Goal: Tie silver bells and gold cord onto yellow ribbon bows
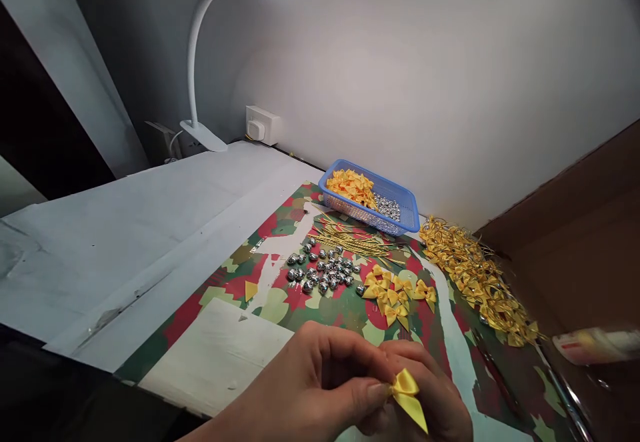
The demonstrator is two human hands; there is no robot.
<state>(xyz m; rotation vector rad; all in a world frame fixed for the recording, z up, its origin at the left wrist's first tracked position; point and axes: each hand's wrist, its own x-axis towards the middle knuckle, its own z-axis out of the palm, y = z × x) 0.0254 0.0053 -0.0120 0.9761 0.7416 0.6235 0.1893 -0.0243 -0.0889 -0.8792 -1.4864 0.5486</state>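
Observation:
Near the bottom edge, a small yellow ribbon bow (pixel 411 403) sits between my two hands, one tail hanging down to the right. My left hand (pixel 325 379) pinches its left side between thumb and forefinger. Curled close behind and to the right of the bow, my right hand (pixel 443 395) has its fingers pressed against it; its fingertips are partly hidden. Just beyond my hands lies a small group of loose yellow bows (pixel 395 295). To their left are several silver jingle bells (pixel 325 272), and behind the bells lies a bundle of gold twist ties (pixel 355 239).
A blue basket (pixel 411 210) with bows and silver beads stands by the wall. Finished-looking bows with gold ties form a pile (pixel 470 275) at right. Tweezers (pixel 497 372) and a blurred white tube (pixel 595 347) lie right. A white lamp (pixel 193 62) arches over the table's left.

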